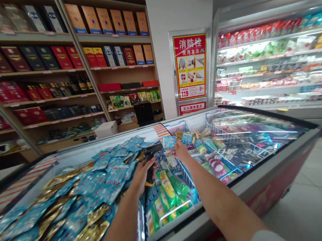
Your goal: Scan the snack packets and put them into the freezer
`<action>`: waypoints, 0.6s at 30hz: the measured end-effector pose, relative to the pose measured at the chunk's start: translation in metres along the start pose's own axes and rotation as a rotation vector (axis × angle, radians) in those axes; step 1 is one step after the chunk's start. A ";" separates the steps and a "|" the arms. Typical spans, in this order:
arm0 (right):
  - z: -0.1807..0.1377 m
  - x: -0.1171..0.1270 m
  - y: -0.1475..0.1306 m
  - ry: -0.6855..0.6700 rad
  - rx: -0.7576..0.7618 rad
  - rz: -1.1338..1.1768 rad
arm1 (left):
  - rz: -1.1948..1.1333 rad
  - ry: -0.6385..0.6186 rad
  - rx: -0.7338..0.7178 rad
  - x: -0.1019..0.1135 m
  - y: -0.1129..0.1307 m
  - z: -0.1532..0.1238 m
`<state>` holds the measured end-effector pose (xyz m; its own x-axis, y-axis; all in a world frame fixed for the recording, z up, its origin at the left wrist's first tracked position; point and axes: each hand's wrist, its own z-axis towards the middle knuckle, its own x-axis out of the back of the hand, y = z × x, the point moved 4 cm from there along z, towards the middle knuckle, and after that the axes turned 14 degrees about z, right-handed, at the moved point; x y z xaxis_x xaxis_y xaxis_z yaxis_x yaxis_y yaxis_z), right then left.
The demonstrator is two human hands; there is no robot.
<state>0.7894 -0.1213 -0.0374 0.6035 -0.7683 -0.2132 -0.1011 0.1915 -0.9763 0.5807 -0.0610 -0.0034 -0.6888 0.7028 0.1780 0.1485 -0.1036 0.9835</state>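
Over a long freezer [277, 167], two bare hands reach out side by side. The left hand [143, 173] is wrapped round the handle of a black scanner [152, 149] with a bit of yellow on it. The right hand [182, 151] pinches a small blue packet [168, 142] at its edge — the packet is up just past the scanner's front end. A big messy pile of blue and gold packets [109, 175] lies on the left part of the freezer. Below the hands — down inside — are green and yellow bags [167, 184]. A red poster [192, 67] is on the wall behind.
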 end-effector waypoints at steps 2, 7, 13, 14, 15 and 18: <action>-0.001 0.000 0.000 0.003 0.001 0.006 | -0.016 0.012 -0.013 0.000 0.001 0.000; -0.002 0.002 -0.001 0.033 0.006 0.014 | -0.019 0.012 -0.006 -0.001 0.000 0.000; -0.001 0.002 0.000 0.046 0.011 -0.020 | -0.028 0.002 -0.008 -0.001 0.001 -0.001; -0.001 0.002 0.000 0.045 0.013 -0.017 | -0.034 0.002 -0.006 -0.002 0.001 -0.002; -0.001 0.002 0.000 0.042 0.019 -0.012 | -0.040 0.002 -0.007 -0.002 0.002 -0.003; 0.000 0.003 0.001 0.046 0.044 0.030 | -0.044 -0.006 -0.020 -0.002 0.005 -0.004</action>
<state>0.7908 -0.1233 -0.0387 0.5637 -0.7888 -0.2450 -0.0834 0.2407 -0.9670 0.5798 -0.0657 0.0012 -0.6903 0.7110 0.1345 0.1041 -0.0864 0.9908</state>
